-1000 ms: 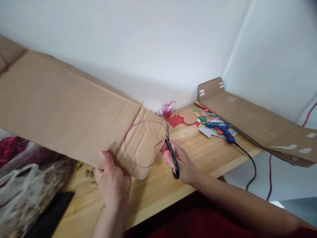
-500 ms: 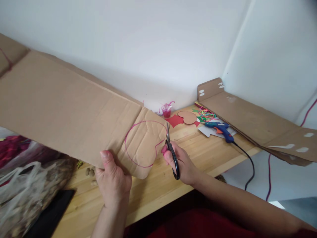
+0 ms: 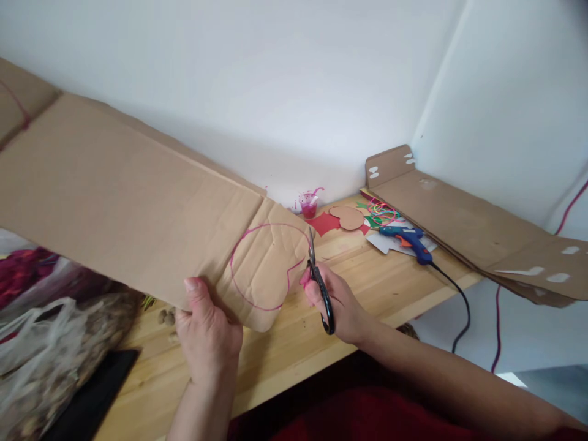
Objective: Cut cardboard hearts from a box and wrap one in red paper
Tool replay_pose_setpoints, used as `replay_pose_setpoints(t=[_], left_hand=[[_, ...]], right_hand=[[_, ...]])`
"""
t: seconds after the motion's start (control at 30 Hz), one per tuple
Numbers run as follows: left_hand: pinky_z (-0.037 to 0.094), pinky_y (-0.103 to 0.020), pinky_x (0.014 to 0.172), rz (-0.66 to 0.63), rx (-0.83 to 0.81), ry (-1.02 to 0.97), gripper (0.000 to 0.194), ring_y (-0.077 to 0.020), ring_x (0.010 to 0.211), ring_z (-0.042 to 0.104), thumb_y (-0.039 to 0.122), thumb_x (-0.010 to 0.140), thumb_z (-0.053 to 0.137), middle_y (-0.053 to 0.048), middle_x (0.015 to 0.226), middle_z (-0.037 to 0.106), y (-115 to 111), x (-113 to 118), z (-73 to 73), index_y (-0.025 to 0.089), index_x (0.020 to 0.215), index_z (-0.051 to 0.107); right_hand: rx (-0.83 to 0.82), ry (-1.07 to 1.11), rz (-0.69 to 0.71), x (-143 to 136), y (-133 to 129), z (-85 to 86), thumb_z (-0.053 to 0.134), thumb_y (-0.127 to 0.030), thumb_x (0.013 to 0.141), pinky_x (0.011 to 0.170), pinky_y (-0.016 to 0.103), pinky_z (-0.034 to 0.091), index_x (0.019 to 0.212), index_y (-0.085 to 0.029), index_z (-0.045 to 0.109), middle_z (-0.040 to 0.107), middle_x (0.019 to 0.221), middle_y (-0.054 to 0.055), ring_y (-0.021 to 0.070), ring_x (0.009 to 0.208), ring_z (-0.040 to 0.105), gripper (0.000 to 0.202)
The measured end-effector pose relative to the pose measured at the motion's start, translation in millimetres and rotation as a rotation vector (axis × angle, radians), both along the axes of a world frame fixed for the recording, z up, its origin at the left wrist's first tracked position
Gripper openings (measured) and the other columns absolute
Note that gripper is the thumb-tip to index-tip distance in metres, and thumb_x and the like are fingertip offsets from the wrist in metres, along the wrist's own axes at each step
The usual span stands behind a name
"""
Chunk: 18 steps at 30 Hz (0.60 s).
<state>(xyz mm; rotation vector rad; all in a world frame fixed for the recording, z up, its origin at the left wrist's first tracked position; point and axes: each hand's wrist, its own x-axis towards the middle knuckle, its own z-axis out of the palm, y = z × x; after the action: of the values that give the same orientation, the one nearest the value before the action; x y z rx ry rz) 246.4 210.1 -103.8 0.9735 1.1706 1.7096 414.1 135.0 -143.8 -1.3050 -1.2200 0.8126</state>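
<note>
A long folded sheet of brown cardboard (image 3: pixel 151 196) slants from the upper left to the middle of the head view. Its right end bears a rounded heart-like outline (image 3: pixel 260 303) in magenta. My left hand (image 3: pixel 209 327) grips the lower edge, thumb on top and fingers hidden behind. Black-handled scissors (image 3: pixel 326 300) are in my right hand (image 3: pixel 340 303), their blades pointing up along the cardboard's right edge where the outline meets it. The blades look nearly closed. Magenta stains mark a right fingertip.
On the wooden table (image 3: pixel 367 288) lie a cut cardboard piece (image 3: pixel 346 217), red paper (image 3: pixel 325 223), coloured bands (image 3: pixel 383 211) and a blue glue gun (image 3: pixel 416 245) with a cord. A cup of magenta paint (image 3: pixel 309 207) stands by the wall. More cardboard (image 3: pixel 482 220) leans right; plastic bags (image 3: pixel 41 367) lie left.
Almost nothing differs. The cardboard's left part has shifted very slightly, and both hands keep their hold with the scissors at the same edge.
</note>
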Motion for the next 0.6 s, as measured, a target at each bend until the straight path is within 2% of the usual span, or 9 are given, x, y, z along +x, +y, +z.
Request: replay_pose_setpoints(t=[0.17,0.33,0.47,0.6], left_hand=[[0.048,-0.031,0.111,0.077,-0.009,0.082,0.048,-0.0276,0.151,0.038,0.052,0.099,0.058,-0.013,0.145,0.061,-0.6,0.9,-1.4,0.017,0.130,0.067],[0.046,-0.031,0.114,0.013,0.055,0.013,0.047,-0.0248,0.146,0.046,0.049,0.100,0.057,-0.012,0.138,0.065,1.0,0.5,-3.7,0.017,0.134,0.064],[0.046,-0.029,0.113,0.034,0.031,0.047,0.049,-0.0252,0.149,0.043,0.050,0.099,0.059,-0.013,0.138,0.065,0.4,-0.3,-3.1,0.016,0.134,0.064],[0.047,-0.028,0.112,0.008,0.068,0.010,0.050,-0.0230,0.146,0.047,0.051,0.099,0.058,-0.011,0.140,0.065,0.4,0.2,-3.8,0.018,0.137,0.063]], right_hand=[[-0.008,-0.005,-0.009,0.5,0.7,-0.1,0.047,-0.082,0.090,0.061,0.031,0.037,0.089,-0.022,0.051,0.051,0.072,-0.002,0.0152,0.065,0.046,0.060],[0.000,0.043,0.006,0.9,0.9,-3.1,0.050,-0.078,0.092,0.060,0.029,0.037,0.087,-0.022,0.050,0.051,0.072,-0.002,0.0144,0.064,0.047,0.056],[0.016,0.052,0.019,1.6,0.8,-6.7,0.050,-0.076,0.094,0.058,0.028,0.036,0.085,-0.022,0.048,0.049,0.071,-0.002,0.0137,0.063,0.046,0.055],[0.018,0.026,0.000,3.1,0.0,-10.5,0.048,-0.075,0.095,0.057,0.028,0.035,0.083,-0.022,0.048,0.048,0.070,-0.002,0.0134,0.063,0.044,0.054]])
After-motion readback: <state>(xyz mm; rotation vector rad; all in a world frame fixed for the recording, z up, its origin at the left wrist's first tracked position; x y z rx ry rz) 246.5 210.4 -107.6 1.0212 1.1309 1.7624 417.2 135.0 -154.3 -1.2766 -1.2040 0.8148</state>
